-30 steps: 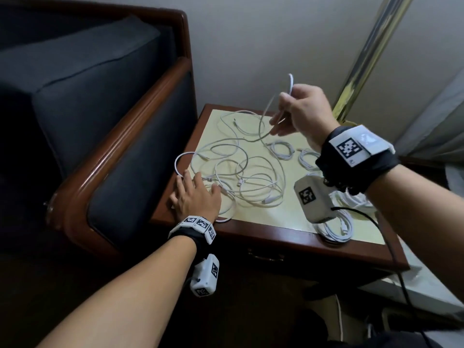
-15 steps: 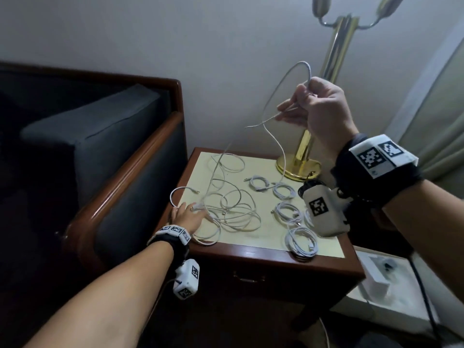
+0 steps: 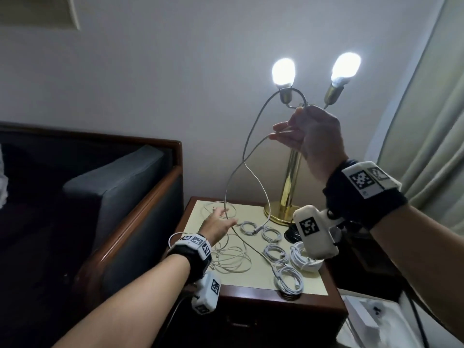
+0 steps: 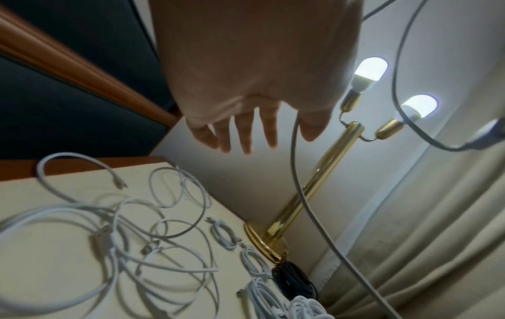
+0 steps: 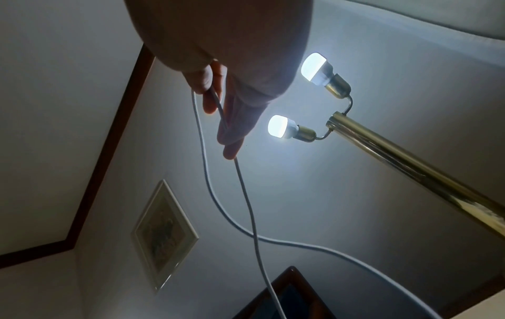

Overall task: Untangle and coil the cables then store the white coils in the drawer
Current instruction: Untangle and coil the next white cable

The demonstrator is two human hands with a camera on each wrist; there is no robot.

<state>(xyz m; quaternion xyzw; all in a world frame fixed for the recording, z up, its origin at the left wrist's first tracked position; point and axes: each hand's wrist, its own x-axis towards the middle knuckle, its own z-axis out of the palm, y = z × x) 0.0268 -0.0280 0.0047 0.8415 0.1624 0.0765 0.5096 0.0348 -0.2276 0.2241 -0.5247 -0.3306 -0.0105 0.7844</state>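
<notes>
The right grip (image 3: pixel 310 136), raised beside the lit brass lamp (image 3: pixel 292 172), pinches a thin white cable (image 3: pixel 247 146) drooping to the cream-topped wooden desk (image 3: pixel 261 280) below, where the left grip (image 3: pixel 217 226) hovers, fingers spread, over loose loops (image 3: pixel 231 259) beside neat coils (image 3: pixel 275 253).

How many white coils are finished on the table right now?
5 white coils: two by the lamp base, two mid-right, one at front; wrist camera may hide more.

One white cable (image 3: pixel 247 156) hangs looped above loose tangled cables (image 3: pixel 231 257) and small white coils (image 3: pixel 275 252) on the tabletop
</notes>
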